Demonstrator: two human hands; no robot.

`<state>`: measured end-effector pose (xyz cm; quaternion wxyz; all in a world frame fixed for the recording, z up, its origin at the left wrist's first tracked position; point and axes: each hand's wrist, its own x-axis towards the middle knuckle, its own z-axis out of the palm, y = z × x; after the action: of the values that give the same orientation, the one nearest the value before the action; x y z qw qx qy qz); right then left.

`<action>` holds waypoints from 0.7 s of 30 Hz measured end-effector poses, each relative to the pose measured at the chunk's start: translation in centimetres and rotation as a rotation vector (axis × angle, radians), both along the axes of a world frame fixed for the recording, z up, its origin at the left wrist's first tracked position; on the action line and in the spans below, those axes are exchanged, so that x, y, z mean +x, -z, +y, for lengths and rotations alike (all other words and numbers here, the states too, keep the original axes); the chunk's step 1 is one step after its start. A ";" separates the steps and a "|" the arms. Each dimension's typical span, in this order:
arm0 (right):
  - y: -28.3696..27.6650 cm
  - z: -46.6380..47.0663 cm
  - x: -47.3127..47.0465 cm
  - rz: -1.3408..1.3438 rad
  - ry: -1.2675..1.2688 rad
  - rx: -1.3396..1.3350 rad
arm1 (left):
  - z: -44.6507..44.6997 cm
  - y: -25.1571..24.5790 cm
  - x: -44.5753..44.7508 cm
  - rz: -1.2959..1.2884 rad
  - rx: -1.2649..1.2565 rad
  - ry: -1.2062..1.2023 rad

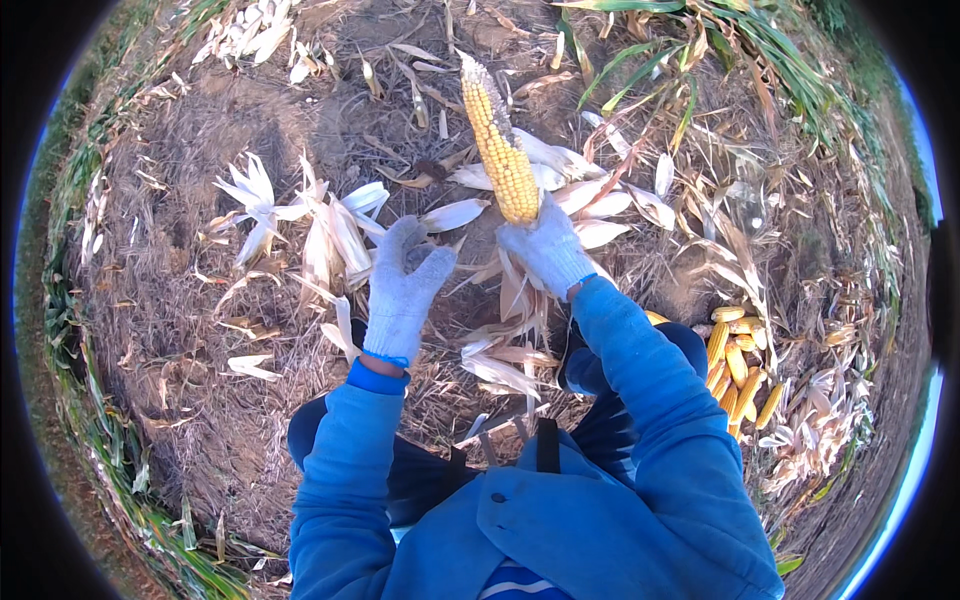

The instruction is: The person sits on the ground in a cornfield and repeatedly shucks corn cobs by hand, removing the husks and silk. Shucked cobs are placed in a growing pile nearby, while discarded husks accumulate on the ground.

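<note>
An ear of corn [501, 150] with bare yellow kernels points up and away from me; pale silk and grey, damaged-looking patches mark its tip. My right hand [549, 244], in a white knit glove, grips its base, where dry husk leaves [517, 296] hang below. To the left, my gloved left hand [405, 281] is apart from the ear, its thumb and fingers spread around nothing. Beside that hand lie peeled dry husks [337, 232] on the ground. More loose husk leaves [559, 165] spread behind the ear.
Several husked ears [739, 367] form a pile by my right knee, with discarded husks [817, 427] farther right. Another husk heap [255, 30] sits at the far left. Green corn leaves [780, 67] lie at the upper right. Straw litter covers the soil [202, 360].
</note>
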<state>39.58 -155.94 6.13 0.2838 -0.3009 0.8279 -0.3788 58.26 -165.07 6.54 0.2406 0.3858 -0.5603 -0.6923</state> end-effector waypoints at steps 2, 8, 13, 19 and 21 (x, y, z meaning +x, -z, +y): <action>-0.2 0.3 0.5 0.078 -0.180 0.029 | -2.0 -0.7 0.3 0.204 0.088 -0.095; 0.3 0.0 4.4 0.266 -0.468 0.206 | -3.8 -1.9 0.6 0.543 0.269 -0.258; 5.0 -0.2 4.0 0.128 -0.422 0.123 | -1.5 -3.0 0.0 0.471 0.045 -0.192; 12.2 -1.2 4.7 0.203 -0.565 -0.302 | 4.9 -4.4 -1.6 0.111 -1.252 0.323; 11.2 -1.4 5.2 0.166 -0.622 -0.202 | 4.5 -4.3 -1.5 0.108 -1.140 0.253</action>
<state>44.82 -157.38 -5.03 0.2862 -0.5955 0.6750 -0.3284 56.79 -160.52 10.85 0.3537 0.0897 -0.8729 -0.3238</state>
